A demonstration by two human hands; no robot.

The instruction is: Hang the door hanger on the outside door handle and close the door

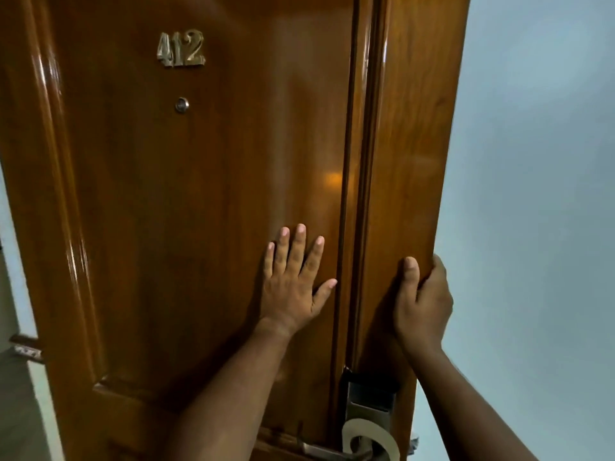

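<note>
Hanger (369,439) loops handle (332,455) below flat left hand (293,291); right hand (422,307) grips door edge (429,194).

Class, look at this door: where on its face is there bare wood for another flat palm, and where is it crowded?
Bare wood lies between the brass peephole and the left hand, and leftwards to the raised moulding. It is crowded at the bottom right: silver lock plate, metal handle, white door hanger. The right hand takes the door's edge.

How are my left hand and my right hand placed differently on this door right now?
The left hand lies flat, fingers spread, palm on the door panel; the right hand is curled around the door's outer edge, thumb on the front. The left hand sits inward of the groove; the right sits at the edge, above the lock. Both touch the door, bare.
</note>
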